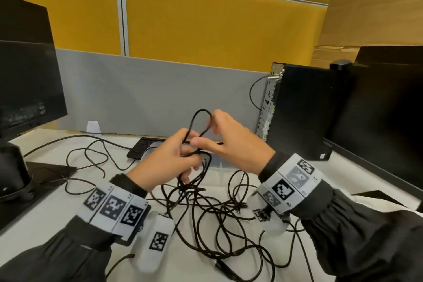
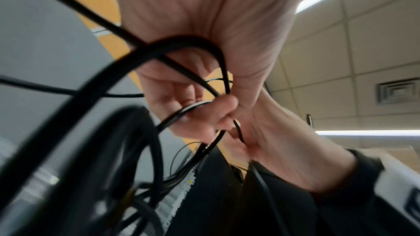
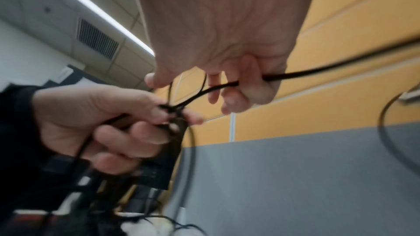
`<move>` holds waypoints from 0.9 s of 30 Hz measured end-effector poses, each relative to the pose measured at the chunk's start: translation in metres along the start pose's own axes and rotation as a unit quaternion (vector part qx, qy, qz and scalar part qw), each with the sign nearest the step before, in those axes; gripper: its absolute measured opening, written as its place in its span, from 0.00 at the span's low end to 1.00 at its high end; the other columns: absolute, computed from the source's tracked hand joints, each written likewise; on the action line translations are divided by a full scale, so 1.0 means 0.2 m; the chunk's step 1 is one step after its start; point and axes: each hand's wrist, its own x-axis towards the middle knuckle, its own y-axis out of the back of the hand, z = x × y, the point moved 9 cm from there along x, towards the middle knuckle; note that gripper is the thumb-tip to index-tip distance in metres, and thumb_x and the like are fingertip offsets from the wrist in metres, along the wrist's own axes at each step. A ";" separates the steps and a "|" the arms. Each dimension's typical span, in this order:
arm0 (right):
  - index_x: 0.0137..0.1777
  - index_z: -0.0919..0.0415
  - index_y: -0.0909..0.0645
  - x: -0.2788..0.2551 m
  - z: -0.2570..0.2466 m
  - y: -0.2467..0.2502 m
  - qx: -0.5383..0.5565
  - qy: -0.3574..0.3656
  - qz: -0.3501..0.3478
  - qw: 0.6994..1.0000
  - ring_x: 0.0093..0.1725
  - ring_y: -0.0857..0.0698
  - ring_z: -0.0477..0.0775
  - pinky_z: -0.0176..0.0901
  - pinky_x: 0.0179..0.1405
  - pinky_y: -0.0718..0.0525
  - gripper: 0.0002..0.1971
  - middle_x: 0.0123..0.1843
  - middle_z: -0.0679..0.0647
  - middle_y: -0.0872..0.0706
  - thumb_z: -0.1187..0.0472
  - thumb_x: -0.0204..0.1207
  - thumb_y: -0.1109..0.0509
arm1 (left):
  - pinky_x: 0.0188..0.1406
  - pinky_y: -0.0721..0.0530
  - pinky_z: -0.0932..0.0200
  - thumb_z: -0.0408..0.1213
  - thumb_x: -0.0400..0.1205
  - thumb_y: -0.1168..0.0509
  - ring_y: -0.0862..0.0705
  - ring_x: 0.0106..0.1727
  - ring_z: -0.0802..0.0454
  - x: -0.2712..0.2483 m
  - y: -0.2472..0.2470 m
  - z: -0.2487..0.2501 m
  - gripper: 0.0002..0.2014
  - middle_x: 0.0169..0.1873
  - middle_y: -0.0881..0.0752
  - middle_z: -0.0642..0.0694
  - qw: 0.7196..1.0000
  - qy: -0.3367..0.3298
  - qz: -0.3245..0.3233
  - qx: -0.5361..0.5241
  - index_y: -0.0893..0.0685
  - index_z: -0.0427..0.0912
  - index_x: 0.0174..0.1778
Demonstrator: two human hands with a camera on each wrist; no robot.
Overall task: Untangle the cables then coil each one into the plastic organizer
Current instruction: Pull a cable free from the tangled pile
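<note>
Left monitor (image 1: pixel 27 71): stands at the far left of the desk (image 1: pixel 57 220).
Left hand (image 1: pixel 164 162): raised above the desk, fingers curled round several black strands at a crossing.
Cable tangle (image 1: pixel 212 213): black cables heaped on the near desk, strands rising into both hands.
Loop (image 1: pixel 201 121): stands up between the hands.
Right hand (image 1: pixel 233 142): pinches one strand at the loop's right side, other fingers loosely curled.
Handling: the cables look light, thin and limp, likely to snag; best gripped close to the crossing, pulling gently.
Organizer: seemingly the clear plastic behind the hands, not clearly made out.
Computer tower (image 1: pixel 297 110): far right.
</note>
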 end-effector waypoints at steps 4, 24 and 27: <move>0.45 0.58 0.19 -0.06 0.05 0.08 0.011 0.029 0.015 0.999 0.30 0.23 0.51 0.46 0.31 0.24 0.21 0.30 0.53 0.18 0.38 0.71 0.32 | 0.23 0.21 0.57 0.27 0.79 0.34 0.28 0.20 0.54 -0.01 0.10 -0.04 0.14 0.27 0.20 0.43 0.998 0.001 0.042 -0.038 0.26 0.40 0.59; 0.60 0.51 0.27 -0.10 0.19 0.01 0.146 -0.038 0.034 0.988 0.33 0.23 0.45 0.41 0.38 0.20 0.08 0.40 0.55 0.19 0.60 0.84 0.42 | 0.35 0.15 0.59 0.29 0.77 0.36 0.19 0.31 0.57 -0.03 0.11 -0.07 0.20 0.34 0.15 0.49 0.959 -0.004 0.068 -0.273 0.24 0.46 0.65; 0.58 0.51 0.26 -0.10 0.16 -0.04 0.243 -0.042 0.033 0.968 0.39 0.23 0.56 0.59 0.46 0.18 0.07 0.45 0.60 0.21 0.60 0.82 0.38 | 0.28 0.25 0.65 0.34 0.73 0.33 0.25 0.29 0.60 -0.04 0.11 -0.09 0.22 0.34 0.14 0.51 0.957 0.016 0.077 -0.280 0.23 0.50 0.64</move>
